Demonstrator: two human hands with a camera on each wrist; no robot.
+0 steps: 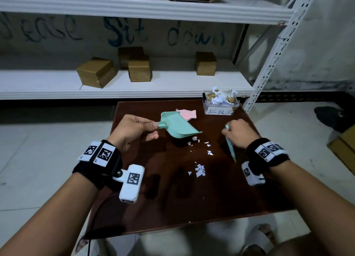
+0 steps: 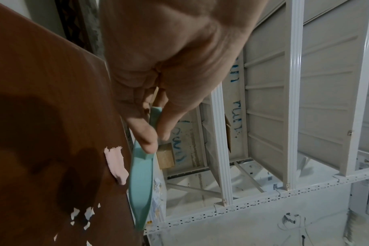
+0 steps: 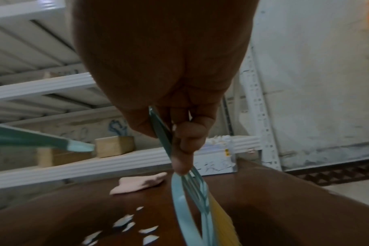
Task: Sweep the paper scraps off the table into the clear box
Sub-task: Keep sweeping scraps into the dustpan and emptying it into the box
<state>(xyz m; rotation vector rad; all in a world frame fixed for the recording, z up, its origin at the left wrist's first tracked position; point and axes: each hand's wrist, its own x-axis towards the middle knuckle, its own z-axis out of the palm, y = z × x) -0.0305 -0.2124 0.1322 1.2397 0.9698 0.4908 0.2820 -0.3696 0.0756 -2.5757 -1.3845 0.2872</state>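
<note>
here the left hand (image 1: 132,129) pinches the handle of the mint dustpan (image 1: 177,125), thumb on top, holding it tilted above the table (image 1: 221,198) with its lip just over the paper scraps (image 1: 199,170). the right hand (image 1: 239,135) is curled round the small brush (image 1: 231,150), bristles angled down at the tabletop. the clear box (image 1: 221,103), heaped with scraps, sits at the far right corner beside a pink cloth (image 1: 189,114).

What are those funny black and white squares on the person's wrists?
Both bare arms wear black wristbands carrying white tags printed with black square codes. A small white camera block, also tagged, hangs under each wrist. A black cable trails from the left one. No sleeves or gloves.
</note>
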